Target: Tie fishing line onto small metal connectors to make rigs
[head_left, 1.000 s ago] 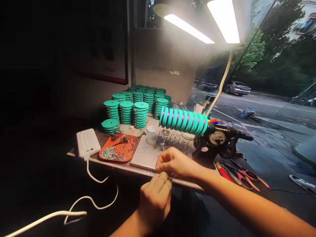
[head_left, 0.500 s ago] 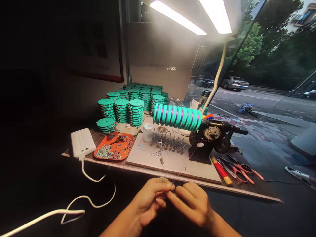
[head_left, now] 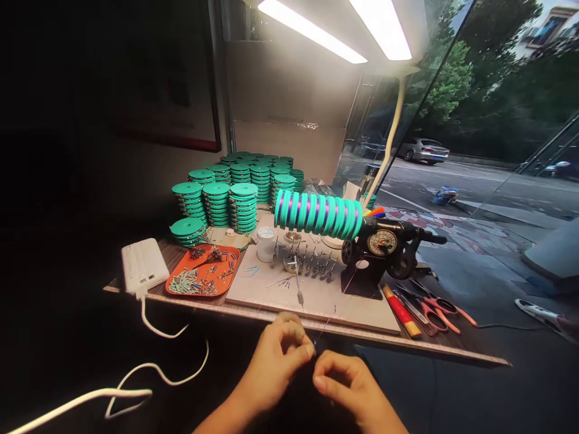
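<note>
My left hand (head_left: 281, 355) is in front of the table edge, thumb and forefinger pinched on a thin line with a tiny bluish piece (head_left: 315, 345) at the fingertips. The fine line (head_left: 324, 327) rises from there toward the board. Just to the right, my right hand (head_left: 346, 383) is curled, thumb against forefinger; what it pinches, if anything, is too small to make out. Behind the hands lies a pale board (head_left: 253, 296). A black winding machine (head_left: 368, 280) on it carries a row of turquoise spools (head_left: 316, 214) wound with purple line.
An orange tray (head_left: 181, 292) holds small tubes and metal parts. Stacked turquoise spools (head_left: 244, 205) fill the back left. A white power bank (head_left: 143, 265) with a cable sits at the left corner. Scissors (head_left: 436, 313) and a red-yellow stick (head_left: 401, 310) lie right. A lamp (head_left: 312, 30) hangs above.
My hands have drawn slightly apart, the right one lower and its fingers more curled. The left still pinches the line. The whole view has shifted a little.
</note>
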Demonstrator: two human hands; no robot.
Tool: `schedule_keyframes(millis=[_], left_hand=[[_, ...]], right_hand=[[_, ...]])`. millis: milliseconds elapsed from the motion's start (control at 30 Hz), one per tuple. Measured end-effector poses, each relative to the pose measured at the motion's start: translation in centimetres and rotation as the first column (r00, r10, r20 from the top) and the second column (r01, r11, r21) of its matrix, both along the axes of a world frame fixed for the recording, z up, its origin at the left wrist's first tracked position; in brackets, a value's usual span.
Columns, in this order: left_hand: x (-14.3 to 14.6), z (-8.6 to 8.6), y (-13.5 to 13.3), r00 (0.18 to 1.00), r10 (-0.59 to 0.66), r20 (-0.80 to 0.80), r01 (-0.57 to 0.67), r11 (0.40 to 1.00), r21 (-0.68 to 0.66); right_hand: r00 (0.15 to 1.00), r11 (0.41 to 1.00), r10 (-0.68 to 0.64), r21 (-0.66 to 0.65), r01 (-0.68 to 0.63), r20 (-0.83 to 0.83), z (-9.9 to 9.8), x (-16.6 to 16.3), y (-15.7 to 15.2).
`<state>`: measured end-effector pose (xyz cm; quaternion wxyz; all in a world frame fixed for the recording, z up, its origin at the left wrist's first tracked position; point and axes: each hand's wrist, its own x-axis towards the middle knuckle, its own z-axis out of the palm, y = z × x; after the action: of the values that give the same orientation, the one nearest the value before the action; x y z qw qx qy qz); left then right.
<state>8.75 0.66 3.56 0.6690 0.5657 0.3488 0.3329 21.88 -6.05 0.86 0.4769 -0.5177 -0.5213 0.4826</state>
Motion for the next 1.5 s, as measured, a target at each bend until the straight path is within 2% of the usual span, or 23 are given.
schedule_keyframes(millis=[67, 200, 267, 333, 500, 567, 600, 633, 667, 700, 733, 767, 833, 900, 1000, 1067, 1133, 1200, 1267, 1300, 1400, 1433, 1500], left_hand=[[-0.1, 0.0, -0.2, 0.985, 0.112, -0.13, -0.053, 0.919, 0.391], [-0.4, -0.9, -0.8, 0.941, 0.308, -0.14, -0.056, 0.55, 0.834], [-0.6, -1.6, -0.8, 0.913, 0.397, -0.093, -0.063, 0.363, 0.929], [-0.7, -2.1, -0.6, 0.876, 0.478, -0.06, -0.065, 0.241, 0.968], [-0.9, -2.1, -0.1, 0.855, 0.517, -0.044, -0.035, 0.142, 0.989], [-0.9, -1.8, -0.1, 0.885, 0.463, -0.054, -0.037, 0.184, 0.982], [-0.8, -1.6, -0.1, 0.905, 0.422, -0.061, -0.06, 0.267, 0.962], [-0.7, -1.3, -0.1, 0.926, 0.373, -0.063, -0.102, 0.408, 0.907], [-0.7, -1.0, 0.0, 0.949, 0.311, -0.059, -0.148, 0.601, 0.786], [-0.6, -0.7, 0.0, 0.97, 0.242, -0.031, -0.185, 0.811, 0.555], [-0.5, -0.4, 0.2, 0.983, 0.181, 0.02, -0.181, 0.957, 0.227], [-0.4, -0.1, 0.3, 0.986, 0.141, 0.085, -0.131, 0.985, -0.116], [-0.3, 0.2, 0.6, 0.973, 0.132, 0.187, -0.005, 0.829, -0.559], [-0.3, 0.2, 0.8, 0.966, 0.148, 0.211, 0.042, 0.716, -0.696], [-0.2, 0.0, 0.6, 0.959, 0.166, 0.231, 0.07, 0.649, -0.758], [-0.1, -0.1, 0.4, 0.951, 0.173, 0.256, 0.098, 0.617, -0.781], [0.0, -0.1, 0.1, 0.943, 0.183, 0.276, 0.114, 0.601, -0.791], [0.1, -0.1, 0.0, 0.943, 0.18, 0.281, 0.117, 0.609, -0.785], [0.1, -0.1, 0.0, 0.958, 0.127, 0.255, 0.104, 0.678, -0.728], [0.2, -0.2, 0.1, 0.971, 0.081, 0.227, 0.093, 0.745, -0.661], [0.1, -0.2, 0.4, 0.998, -0.003, 0.063, 0.017, 0.974, -0.227], [0.1, -0.2, 0.4, 1.0, 0.005, -0.007, -0.006, 0.999, -0.039], [0.0, -0.1, 0.1, 0.991, 0.073, -0.115, -0.039, 0.961, 0.275]], right_hand=[[0.979, 0.99, -0.001, 0.135, -0.027, 0.206, 1.6, 0.0, -0.4], [0.901, 0.963, -0.01, 0.248, -0.109, 0.433, 6.3, -0.1, 1.4], [0.888, 0.983, 0.014, 0.158, -0.098, 0.459, 8.3, -0.2, 3.7], [0.88, 0.986, 0.15, -0.005, -0.166, 0.45, 9.4, -0.5, 6.4], [0.811, 0.909, 0.414, -0.238, -0.342, 0.414, 9.5, -1.8, 11.4], [0.793, 0.897, 0.439, -0.263, -0.356, 0.422, 9.6, -2.0, 11.6], [0.791, 0.9, 0.433, -0.252, -0.354, 0.433, 9.7, -2.0, 11.3], [0.798, 0.91, 0.412, -0.231, -0.343, 0.44, 9.8, -1.7, 10.7], [0.808, 0.932, 0.362, -0.175, -0.316, 0.465, 9.8, -1.3, 9.8], [0.81, 0.955, 0.284, -0.078, -0.286, 0.512, 9.7, -0.8, 8.7], [0.811, 0.967, 0.184, 0.047, -0.252, 0.556, 9.3, -0.2, 7.5], [0.773, 0.936, 0.005, 0.268, -0.226, 0.634, 8.6, 0.5, 6.3], [0.673, 0.7, -0.302, 0.636, -0.323, 0.675, 6.6, 1.6, 4.1], [0.603, 0.488, -0.488, 0.77, -0.411, 0.631, 4.1, 2.0, 2.7], [0.543, 0.374, -0.559, 0.775, -0.51, 0.627, 1.0, 1.5, 2.3], [0.566, 0.385, -0.56, 0.795, -0.469, 0.605, -0.2, 1.0, 2.5], [0.678, 0.459, -0.499, 0.828, -0.322, 0.54, -1.0, 0.6, 2.6], [0.849, 0.659, -0.344, 0.747, -0.086, 0.4, -1.5, 0.5, 2.5], [0.976, 0.896, -0.157, 0.437, 0.076, 0.152, -1.9, 0.5, 2.2], [0.997, 0.967, -0.082, 0.242, 0.076, 0.014, -2.1, 0.5, 2.0], [0.976, 0.995, 0.032, -0.087, -0.051, -0.217, -2.4, 0.6, 1.5], [0.98, 0.994, 0.047, -0.089, -0.065, -0.194, -2.3, 0.6, 1.3], [0.997, 0.998, 0.05, 0.041, -0.048, -0.054, -1.8, 0.6, 1.0]])
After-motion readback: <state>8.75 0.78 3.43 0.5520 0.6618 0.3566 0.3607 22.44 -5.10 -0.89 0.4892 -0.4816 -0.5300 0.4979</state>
